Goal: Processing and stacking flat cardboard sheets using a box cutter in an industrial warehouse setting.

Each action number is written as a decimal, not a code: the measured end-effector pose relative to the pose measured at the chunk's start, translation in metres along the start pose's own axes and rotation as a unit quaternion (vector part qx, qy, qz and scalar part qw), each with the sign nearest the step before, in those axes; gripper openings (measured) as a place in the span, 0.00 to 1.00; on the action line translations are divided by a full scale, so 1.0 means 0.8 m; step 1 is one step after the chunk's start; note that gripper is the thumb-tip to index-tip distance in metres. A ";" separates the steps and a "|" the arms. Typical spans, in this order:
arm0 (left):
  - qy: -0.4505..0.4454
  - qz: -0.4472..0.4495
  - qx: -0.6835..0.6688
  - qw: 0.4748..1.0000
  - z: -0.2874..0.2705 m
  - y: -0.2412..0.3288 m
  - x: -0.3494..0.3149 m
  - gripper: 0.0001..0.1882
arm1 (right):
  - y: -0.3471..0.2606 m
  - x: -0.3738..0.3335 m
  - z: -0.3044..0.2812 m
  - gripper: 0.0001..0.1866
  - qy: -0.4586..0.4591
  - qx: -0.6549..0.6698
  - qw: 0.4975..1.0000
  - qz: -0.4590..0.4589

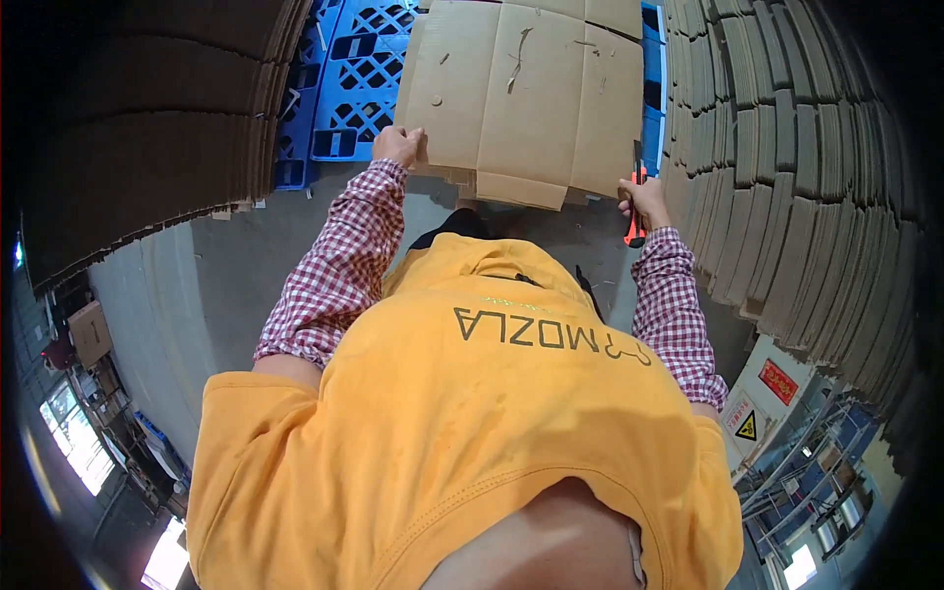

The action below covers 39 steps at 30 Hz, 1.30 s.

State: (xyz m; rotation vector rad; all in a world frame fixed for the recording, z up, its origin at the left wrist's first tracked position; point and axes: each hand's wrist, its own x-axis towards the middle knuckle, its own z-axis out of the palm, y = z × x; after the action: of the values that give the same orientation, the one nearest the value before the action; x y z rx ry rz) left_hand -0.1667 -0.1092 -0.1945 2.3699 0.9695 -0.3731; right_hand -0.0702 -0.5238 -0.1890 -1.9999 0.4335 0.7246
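A flat brown cardboard sheet [447,118] with fold creases lies before me on a blue plastic pallet [372,59], apparently atop other cardboard. My left hand [397,147] is closed on the near part of its left edge, fingers curled round the rim. Beside the near right corner, my right hand [649,203] grips an orange-red and black utility knife [634,232], which points away from me. That hand's fingers are at the sheet's corner; whether they also pinch the cardboard I cannot tell. A few scraps and a torn strip [518,59] rest on the sheet.
Tall stacks of flattened cardboard rise on the left [147,118] and right [787,157], close to the pallet. Grey floor [241,265] runs beneath me. A white panel with warning signs [772,393] and metal racking [816,452] stand at the lower right.
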 end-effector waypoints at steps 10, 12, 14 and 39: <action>0.081 0.128 -0.064 0.986 -0.052 0.006 -0.026 0.20 | -0.049 -0.026 -0.049 0.08 -0.014 -0.089 0.993 -0.070; 0.062 0.122 -0.093 0.986 -0.095 0.032 -0.057 0.17 | -0.090 -0.054 -0.073 0.08 -0.054 0.058 0.990 -0.113; 0.346 0.370 -0.048 0.861 -0.122 0.055 -0.085 0.17 | -0.130 -0.083 -0.085 0.08 -0.032 0.071 0.988 -0.132; 0.018 0.385 -0.561 0.733 -0.200 0.199 -0.096 0.06 | -0.224 -0.111 -0.049 0.08 0.058 0.404 0.883 -0.234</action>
State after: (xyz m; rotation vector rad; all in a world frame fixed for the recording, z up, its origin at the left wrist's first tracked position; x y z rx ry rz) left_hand -0.0998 -0.1534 0.0302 1.3890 0.0161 0.4853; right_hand -0.0245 -0.4668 0.0010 -1.2640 0.2390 0.0707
